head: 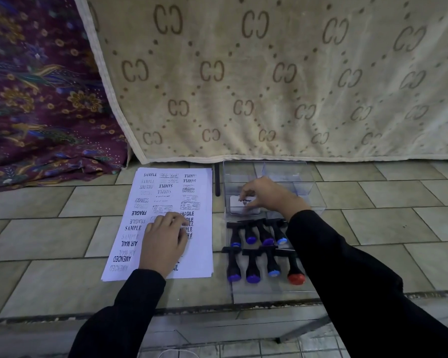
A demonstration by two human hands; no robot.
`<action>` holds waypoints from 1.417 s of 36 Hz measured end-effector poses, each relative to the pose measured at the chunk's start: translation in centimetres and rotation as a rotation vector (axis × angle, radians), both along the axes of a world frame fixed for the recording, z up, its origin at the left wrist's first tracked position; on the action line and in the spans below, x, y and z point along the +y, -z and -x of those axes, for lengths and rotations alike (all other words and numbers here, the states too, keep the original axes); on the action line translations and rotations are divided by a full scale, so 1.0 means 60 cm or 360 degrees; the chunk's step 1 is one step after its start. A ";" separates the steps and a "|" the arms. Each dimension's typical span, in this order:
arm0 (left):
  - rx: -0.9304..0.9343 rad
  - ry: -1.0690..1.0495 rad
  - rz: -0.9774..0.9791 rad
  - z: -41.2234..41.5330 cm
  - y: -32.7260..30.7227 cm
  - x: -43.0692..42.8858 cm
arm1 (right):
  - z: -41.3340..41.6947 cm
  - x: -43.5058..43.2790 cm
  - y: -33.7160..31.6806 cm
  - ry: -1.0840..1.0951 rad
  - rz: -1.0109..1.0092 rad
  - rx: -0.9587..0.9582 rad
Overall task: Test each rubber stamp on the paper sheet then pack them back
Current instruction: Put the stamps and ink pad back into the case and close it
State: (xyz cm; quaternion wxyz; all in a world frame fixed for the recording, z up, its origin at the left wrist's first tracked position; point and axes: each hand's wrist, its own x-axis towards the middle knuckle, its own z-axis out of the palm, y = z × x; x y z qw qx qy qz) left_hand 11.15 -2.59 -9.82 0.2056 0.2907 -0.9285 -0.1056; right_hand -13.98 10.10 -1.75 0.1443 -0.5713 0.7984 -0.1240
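Surface: tiled floor (49, 202); beige monogram blanket (269, 86) and purple floral cloth (36, 99) behind
Stamps: eight rubber stamps (263, 250), two rows of four, in clear tray (269, 288) (seven blue-capped, one red)
Paper sheet (199, 249): left of tray, covered in imprints
Left hand (166, 241): flat, fingers spread on sheet
Right hand (264, 195): fingertips pinching white Artline ink pad (243, 205) in clear box (303, 187)

Black stamps (261, 250), blue caps; white paper (199, 244).

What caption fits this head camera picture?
Left hand flat on the stamped paper sheet; right hand on the ink pad above eight rubber stamps.
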 end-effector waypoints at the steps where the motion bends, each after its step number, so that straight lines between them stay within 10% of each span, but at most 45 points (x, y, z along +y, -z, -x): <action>1: -0.0017 -0.0001 0.0020 0.001 -0.002 0.002 | -0.001 0.003 -0.001 0.0018 0.0033 -0.0012; 17: 0.0090 0.0107 0.0020 0.001 -0.036 0.023 | -0.154 0.108 -0.001 0.0208 0.0580 0.0038; 27: -0.0099 0.1145 -0.0061 -0.013 -0.050 0.099 | -0.186 0.150 0.024 0.0295 -0.0041 -0.0068; 51: -0.0075 0.1067 -0.0262 0.001 -0.069 0.121 | -0.197 0.158 -0.003 0.0334 -0.0164 -0.0068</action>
